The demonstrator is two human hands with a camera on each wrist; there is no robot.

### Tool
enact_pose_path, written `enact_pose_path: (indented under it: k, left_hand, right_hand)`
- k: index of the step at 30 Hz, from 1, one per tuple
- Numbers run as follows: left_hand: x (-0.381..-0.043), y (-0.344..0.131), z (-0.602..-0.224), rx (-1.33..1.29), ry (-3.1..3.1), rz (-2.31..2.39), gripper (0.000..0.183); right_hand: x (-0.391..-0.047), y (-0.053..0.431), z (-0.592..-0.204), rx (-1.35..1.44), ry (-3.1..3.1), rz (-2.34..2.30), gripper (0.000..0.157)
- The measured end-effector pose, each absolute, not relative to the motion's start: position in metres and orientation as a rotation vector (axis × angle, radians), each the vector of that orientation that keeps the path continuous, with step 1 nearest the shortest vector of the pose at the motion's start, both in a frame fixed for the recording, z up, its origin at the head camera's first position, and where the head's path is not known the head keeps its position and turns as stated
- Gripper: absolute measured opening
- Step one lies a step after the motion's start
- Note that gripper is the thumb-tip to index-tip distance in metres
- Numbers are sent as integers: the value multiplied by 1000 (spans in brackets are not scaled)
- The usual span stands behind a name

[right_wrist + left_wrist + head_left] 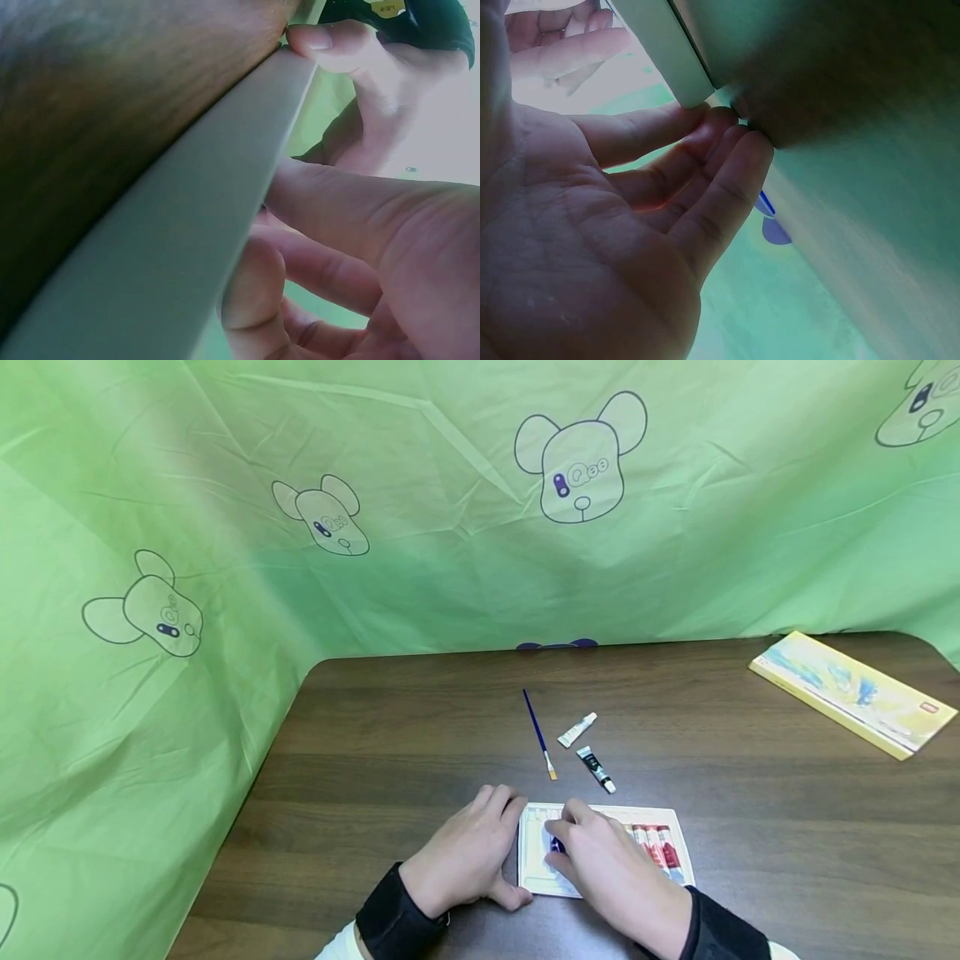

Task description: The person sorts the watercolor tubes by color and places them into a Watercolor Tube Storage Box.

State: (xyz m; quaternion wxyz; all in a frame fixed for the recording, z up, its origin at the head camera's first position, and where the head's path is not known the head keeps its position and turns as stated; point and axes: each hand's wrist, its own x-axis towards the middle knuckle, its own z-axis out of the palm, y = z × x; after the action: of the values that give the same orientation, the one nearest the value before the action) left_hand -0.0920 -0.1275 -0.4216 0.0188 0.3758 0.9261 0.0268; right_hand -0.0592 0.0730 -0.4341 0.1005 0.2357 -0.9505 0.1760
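Pinching a small dark-blue tube (557, 845) at the left half of a white rectangular tray (535, 858) is the right hand (609, 866); the left hand (472, 850), fingers together, thumb apart, grips the tray's left end. Beyond lies a slim blue-handled paintbrush (537, 727).

The head view is bright and mostly crisp; the cloth (420, 585) beyond the tray (534, 860) shows pale patches and soft fold shadows, and a bluish sheen lies on the tabletop (543, 933) in front of it. The wrist views look dimmer and green-tinted: the left hand's (615, 240) palm is shaded, the tabletop beside the tray blurs, and glare bleaches its other side.
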Motion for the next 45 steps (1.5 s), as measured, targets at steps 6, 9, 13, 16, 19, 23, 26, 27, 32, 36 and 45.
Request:
enact_pose_path:
  k: [6,9,13,16,19,23,26,27,32,36,45]
  left_hand:
    - [-93,-127,-421,1153,2855,89,95]
    - [-93,-127,-421,1148,2852,98,95]
    - [-93,-127,-421,1152,2856,96,94]
    - [-93,-128,-421,1158,2859,87,93]
    - [-93,-128,-421,1160,2861,83,93]
    - [-93,-127,-420,1159,2859,80,93]
    - [-92,-127,-420,1158,2856,80,94]
    - [-92,-127,-420,1159,2857,81,94]
    - [-92,-127,-421,1170,2872,81,94]
    - [-92,-127,-421,1170,2874,83,94]
    - [-92,-127,-422,1161,2860,72,95]
  right_hand:
    - [-60,74,-434,691,-2819,531,25]
    - [-60,75,-434,697,-2806,546,25]
    - [-61,75,-435,716,-2793,569,22]
    - [-62,76,-435,729,-2793,575,20]
    - [-62,76,-434,733,-2802,572,19]
    - [-62,76,-432,727,-2835,562,19]
    - [-63,76,-431,730,-2854,553,19]
    - [-63,76,-431,732,-2860,552,19]
    - [-67,81,-425,731,-2867,561,20]
    - [-78,93,-416,729,-2866,545,23]
    - [-120,130,-397,846,-2855,452,23]
